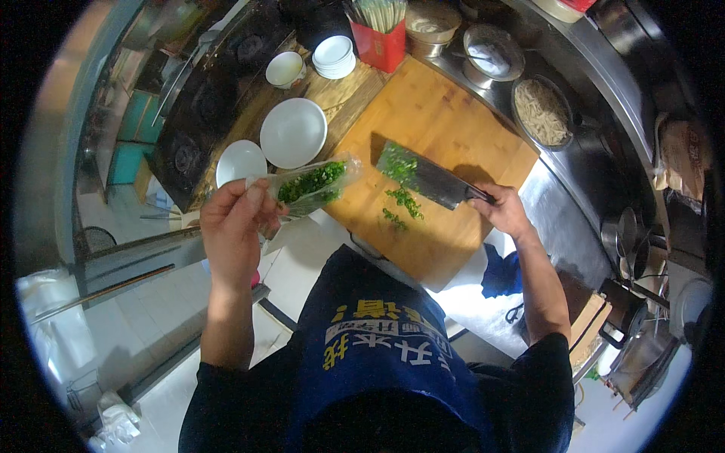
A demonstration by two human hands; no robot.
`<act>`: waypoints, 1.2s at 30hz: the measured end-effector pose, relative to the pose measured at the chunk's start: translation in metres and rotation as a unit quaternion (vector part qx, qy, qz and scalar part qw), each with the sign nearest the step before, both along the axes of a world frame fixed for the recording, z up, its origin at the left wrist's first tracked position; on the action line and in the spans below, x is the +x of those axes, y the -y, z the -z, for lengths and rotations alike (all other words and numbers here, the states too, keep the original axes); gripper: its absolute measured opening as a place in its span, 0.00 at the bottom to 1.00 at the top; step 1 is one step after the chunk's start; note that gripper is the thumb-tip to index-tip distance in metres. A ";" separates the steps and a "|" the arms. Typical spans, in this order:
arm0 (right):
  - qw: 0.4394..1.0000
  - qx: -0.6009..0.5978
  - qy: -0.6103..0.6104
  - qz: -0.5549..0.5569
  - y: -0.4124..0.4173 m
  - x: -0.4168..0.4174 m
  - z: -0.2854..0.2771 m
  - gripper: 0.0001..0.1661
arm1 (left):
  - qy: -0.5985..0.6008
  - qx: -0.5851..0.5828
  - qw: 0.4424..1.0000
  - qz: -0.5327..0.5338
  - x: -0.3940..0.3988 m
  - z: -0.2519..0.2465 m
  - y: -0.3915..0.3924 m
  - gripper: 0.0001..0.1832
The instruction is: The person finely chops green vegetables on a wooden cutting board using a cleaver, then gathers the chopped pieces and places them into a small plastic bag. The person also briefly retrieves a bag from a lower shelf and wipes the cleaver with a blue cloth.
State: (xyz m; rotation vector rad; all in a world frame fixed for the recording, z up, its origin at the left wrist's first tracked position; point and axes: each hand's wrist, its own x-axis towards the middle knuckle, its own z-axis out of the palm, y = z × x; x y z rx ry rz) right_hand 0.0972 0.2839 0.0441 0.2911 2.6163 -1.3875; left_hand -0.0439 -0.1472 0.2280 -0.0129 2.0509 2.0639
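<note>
My left hand (238,209) grips a clear plastic bag (344,170) that holds chopped green herbs (311,184), perhaps scallions. The bag lies over the left edge of a wooden cutting board (447,113). With my right hand (501,208) I hold a cleaver (442,184) by its dark handle, its broad blade above the board and pointing left. Chopped greens (399,164) lie on the blade's far end. More loose greens (405,203) are on the board just below the blade.
White bowls (293,133), a stack of small white dishes (334,56) and a red container of wrapped chopsticks (379,42) stand beyond the bag. Metal bowls (491,54) and a pot of pale strips (541,113) line the board's far right side. Dark stove burners (192,153) are at left.
</note>
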 end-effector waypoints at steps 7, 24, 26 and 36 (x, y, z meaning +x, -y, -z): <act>0.994 -0.035 0.004 0.106 0.042 0.077 -0.023 0.19 | 0.000 0.024 0.999 0.023 -0.006 0.008 -0.009 0.11; 0.999 0.015 0.013 0.041 0.143 0.112 -0.013 0.23 | 0.022 0.030 0.999 0.018 0.010 0.031 0.004 0.09; 0.999 0.027 -0.031 0.034 0.146 0.112 -0.005 0.20 | 0.027 0.036 0.999 0.021 0.011 0.032 0.006 0.09; 0.996 0.051 0.055 0.042 0.139 0.100 -0.019 0.24 | 0.037 0.035 0.998 0.025 0.010 0.032 0.006 0.10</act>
